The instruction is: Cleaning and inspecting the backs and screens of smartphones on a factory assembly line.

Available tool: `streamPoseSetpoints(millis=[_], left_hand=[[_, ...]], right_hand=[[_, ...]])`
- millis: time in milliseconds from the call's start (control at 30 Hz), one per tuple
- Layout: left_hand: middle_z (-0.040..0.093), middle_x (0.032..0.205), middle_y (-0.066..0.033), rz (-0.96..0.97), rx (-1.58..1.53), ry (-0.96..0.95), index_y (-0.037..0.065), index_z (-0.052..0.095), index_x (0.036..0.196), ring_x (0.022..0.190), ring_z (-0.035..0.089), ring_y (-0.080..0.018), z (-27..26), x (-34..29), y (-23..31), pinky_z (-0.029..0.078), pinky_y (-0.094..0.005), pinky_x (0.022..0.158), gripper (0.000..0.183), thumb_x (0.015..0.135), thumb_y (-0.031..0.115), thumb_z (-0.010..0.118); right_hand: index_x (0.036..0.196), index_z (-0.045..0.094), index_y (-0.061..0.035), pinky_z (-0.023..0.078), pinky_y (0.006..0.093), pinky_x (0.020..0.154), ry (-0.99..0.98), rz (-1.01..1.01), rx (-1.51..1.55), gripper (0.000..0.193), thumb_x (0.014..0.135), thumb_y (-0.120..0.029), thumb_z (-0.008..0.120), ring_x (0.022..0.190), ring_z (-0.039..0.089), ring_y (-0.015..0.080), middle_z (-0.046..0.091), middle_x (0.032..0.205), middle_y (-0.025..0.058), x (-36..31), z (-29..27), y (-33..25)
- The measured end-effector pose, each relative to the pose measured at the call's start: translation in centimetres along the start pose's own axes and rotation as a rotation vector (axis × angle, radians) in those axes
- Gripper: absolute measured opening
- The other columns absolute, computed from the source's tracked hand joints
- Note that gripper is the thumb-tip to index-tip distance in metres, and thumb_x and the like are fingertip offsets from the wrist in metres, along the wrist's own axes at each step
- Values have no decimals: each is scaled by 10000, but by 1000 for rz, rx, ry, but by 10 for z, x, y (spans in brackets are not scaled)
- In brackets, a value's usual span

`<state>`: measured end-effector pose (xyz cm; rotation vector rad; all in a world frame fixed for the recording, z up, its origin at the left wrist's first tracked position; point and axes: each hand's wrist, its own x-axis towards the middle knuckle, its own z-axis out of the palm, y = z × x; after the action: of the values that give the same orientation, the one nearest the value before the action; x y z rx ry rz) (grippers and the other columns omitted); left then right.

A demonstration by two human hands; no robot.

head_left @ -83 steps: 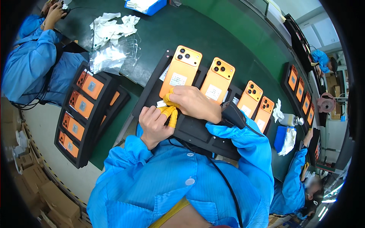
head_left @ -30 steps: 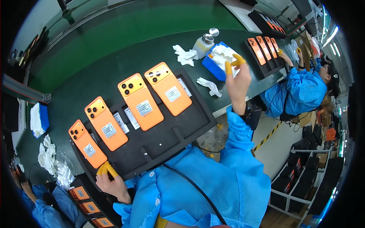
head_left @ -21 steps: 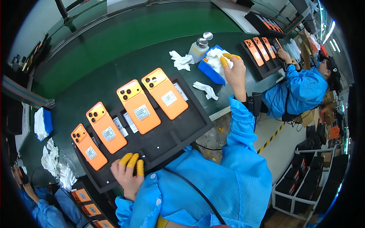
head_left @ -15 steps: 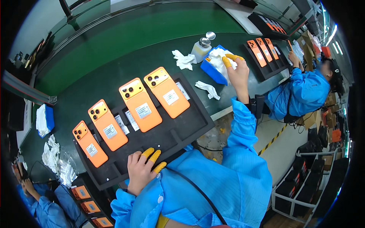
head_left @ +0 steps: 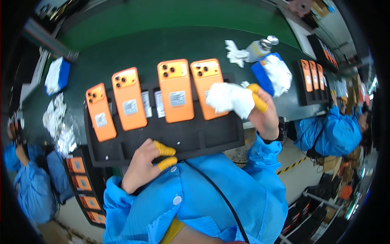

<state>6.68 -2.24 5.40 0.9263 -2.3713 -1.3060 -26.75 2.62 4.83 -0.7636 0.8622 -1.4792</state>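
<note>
A white wipe [head_left: 230, 98] hangs from my right hand [head_left: 265, 118], pinched by fingers in yellow finger cots. It covers part of the rightmost orange phone [head_left: 209, 81]. Three more orange phones [head_left: 174, 93] lie beside it in the black tray [head_left: 191, 140], camera ends away from me, each with a white label on its back. My left hand [head_left: 146, 162], also in yellow finger cots, is at the tray's near edge. Its thumb and forefinger are spread with nothing between them.
A blue box [head_left: 263, 80] of white wipes stands right of the tray, near a pump bottle [head_left: 256, 51] and crumpled wipes [head_left: 236, 53]. Another blue box [head_left: 63, 75] and crumpled wipes [head_left: 53, 116] lie left. Co-workers sit on both sides, near other phone trays [head_left: 313, 91].
My right hand has come away from the blue box with a white wipe, leftward to the rightmost phone. My left thumb and forefinger have spread apart. The whole view has turned.
</note>
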Motion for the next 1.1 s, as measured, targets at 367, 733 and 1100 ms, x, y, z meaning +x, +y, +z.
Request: streamPoseSetpoints(millis=[367, 733, 1100], left_hand=[[636, 1053, -74, -346, -1212, 175, -30, 561, 1161, 956, 598, -115, 25, 28, -7, 474, -242, 850, 275, 914, 85, 597], [662, 957, -83, -383, -1006, 283, -27, 596, 1061, 850, 639, -104, 22, 26, -7, 515, -219, 751, 202, 868, 17, 635], [667, 885, -56, -299, -771, 243, -23, 624, 955, 791, 619, -95, 33, 27, -14, 493, -218, 700, 178, 822, 60, 709]], right_hand=[[1155, 515, -10, 442, 301, 931, -353, 478, 267, 243, 971, -161, 465, 1065, 565, 148, 572, 1139, 78, 18, 55, 57], [1152, 567, 23, 506, 276, 848, -224, 437, -208, 292, 890, -98, 611, 1000, 613, 141, 624, 1106, 86, 20, 68, 63], [982, 614, -19, 453, 319, 891, -430, 140, -261, 135, 860, -69, 642, 1055, 563, 181, 593, 1131, 132, 17, 67, 62]])
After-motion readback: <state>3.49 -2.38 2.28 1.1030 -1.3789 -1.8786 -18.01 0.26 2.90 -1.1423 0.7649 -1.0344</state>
